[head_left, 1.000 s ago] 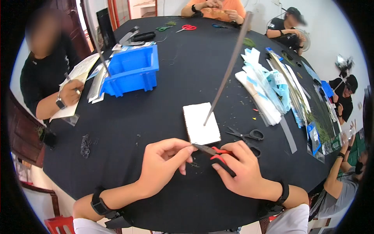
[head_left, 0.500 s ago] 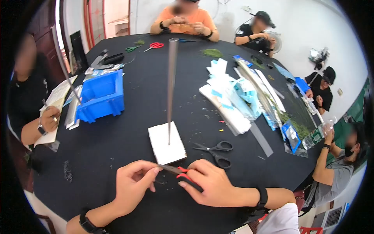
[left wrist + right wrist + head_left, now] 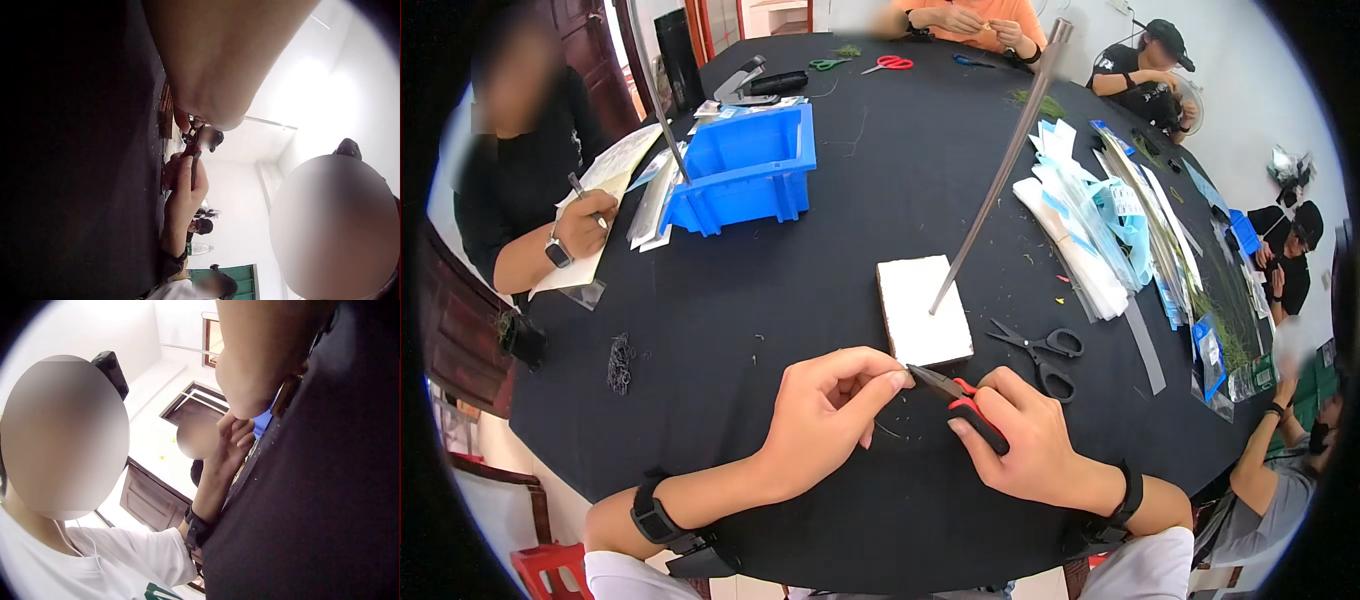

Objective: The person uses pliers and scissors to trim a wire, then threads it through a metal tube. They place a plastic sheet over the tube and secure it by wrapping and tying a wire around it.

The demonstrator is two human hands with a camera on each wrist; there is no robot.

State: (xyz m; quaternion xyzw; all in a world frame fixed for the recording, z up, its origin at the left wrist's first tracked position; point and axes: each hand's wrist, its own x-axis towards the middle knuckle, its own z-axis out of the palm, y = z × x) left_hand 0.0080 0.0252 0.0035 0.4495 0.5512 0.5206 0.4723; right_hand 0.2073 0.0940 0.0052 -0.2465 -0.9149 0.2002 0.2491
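In the head view my right hand (image 3: 1028, 438) grips red-and-black pliers (image 3: 980, 418), their dark jaws pointing left to the fingertips of my left hand (image 3: 825, 425). Thumb and index finger of that left hand pinch something tiny at the plier tips, too small to identify. Just beyond the tips lies a white block (image 3: 915, 320) with a thin metal rod (image 3: 990, 200) standing up from it. Each wrist view shows mostly its own hand's underside, and the pinched thing is hidden there.
Black scissors (image 3: 1040, 350) lie right of the block. A blue bin (image 3: 745, 190) stands back left, with a clump of dark wire-like bits (image 3: 620, 364) nearer. White and light-blue strips (image 3: 1075, 240) cover the right side. Other people sit around the table.
The head view swung and came back, shifting the whole scene. My hands keep the same hold, with the plier tips still at my left fingertips.
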